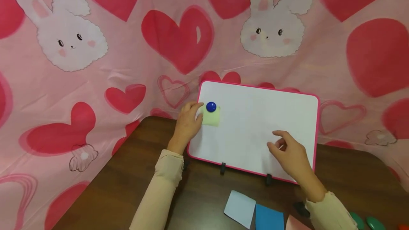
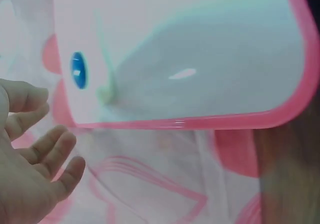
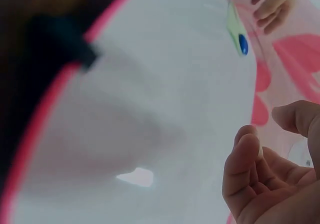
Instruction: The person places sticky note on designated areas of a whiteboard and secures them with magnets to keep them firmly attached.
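A whiteboard point(image 1: 249, 127) with a pink rim leans upright on the table. Near its upper left corner a blue round magnet point(image 1: 211, 107) sits on the top of a pale green sticky note point(image 1: 211, 118). My left hand point(image 1: 189, 121) is at the board's left edge, right beside the note. In the left wrist view its loosely bent fingers point(image 2: 52, 146) hold nothing and stand apart from the magnet point(image 2: 78, 70). In front of the board's lower right part hovers my right hand point(image 1: 289, 152), thumb and fingers parted, with nothing between them in the right wrist view.
Black clips point(image 1: 223, 168) support the board's bottom edge. On the dark wooden table point(image 1: 105, 187) lie a pale blue note point(image 1: 240, 208), a blue note point(image 1: 269, 218) and a pink note point(image 1: 295, 223). Green magnets point(image 1: 375, 223) lie at the lower right. A heart-print cloth point(image 1: 127, 56) hangs behind.
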`<state>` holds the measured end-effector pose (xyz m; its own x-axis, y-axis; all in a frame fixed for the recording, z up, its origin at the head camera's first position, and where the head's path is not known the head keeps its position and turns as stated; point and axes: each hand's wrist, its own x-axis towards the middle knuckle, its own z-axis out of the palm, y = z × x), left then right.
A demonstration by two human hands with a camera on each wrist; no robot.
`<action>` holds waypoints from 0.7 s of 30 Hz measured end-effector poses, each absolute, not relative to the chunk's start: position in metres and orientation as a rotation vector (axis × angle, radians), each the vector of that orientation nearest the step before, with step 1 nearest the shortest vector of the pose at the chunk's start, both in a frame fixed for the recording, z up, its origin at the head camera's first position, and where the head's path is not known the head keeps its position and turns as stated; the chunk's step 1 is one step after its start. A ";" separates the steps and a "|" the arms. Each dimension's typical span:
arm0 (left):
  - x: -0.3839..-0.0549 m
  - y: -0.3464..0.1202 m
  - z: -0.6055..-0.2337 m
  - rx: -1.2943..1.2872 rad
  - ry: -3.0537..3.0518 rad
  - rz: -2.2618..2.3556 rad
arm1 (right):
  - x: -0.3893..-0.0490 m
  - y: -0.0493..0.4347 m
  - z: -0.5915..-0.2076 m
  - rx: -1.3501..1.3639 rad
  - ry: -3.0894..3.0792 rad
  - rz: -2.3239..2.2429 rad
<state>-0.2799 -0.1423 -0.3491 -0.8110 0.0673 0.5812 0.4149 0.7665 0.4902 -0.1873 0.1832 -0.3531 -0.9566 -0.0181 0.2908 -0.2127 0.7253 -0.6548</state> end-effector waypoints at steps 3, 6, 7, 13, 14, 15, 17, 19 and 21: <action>-0.269 -0.140 -0.344 -0.423 -2.441 -0.878 | -0.170 0.204 -0.363 0.099 -2.688 1.026; -0.257 -0.138 -0.341 -0.501 -2.522 -0.882 | -0.154 0.226 -0.375 0.039 -2.703 1.009; -0.253 -0.137 -0.341 -0.522 -2.554 -0.882 | -0.148 0.232 -0.379 0.022 -2.701 1.002; -0.233 -0.131 -0.343 -0.583 -2.663 -0.850 | -0.121 0.270 -0.399 -0.092 -2.706 1.082; -0.230 -0.130 -0.344 -0.596 -2.675 -0.845 | -0.117 0.275 -0.402 -0.115 -2.711 1.113; -0.227 -0.128 -0.346 -0.613 -2.690 -0.836 | -0.113 0.280 -0.405 -0.137 -2.718 1.147; -0.222 -0.126 -0.348 -0.673 -2.715 -0.834 | -0.106 0.290 -0.411 -0.174 -2.726 1.201; -0.219 -0.122 -0.352 -0.750 -2.734 -0.819 | -0.101 0.300 -0.417 -0.227 -2.737 1.249; -0.216 -0.119 -0.355 -0.824 -2.751 -0.812 | -0.096 0.309 -0.422 -0.303 -2.760 1.266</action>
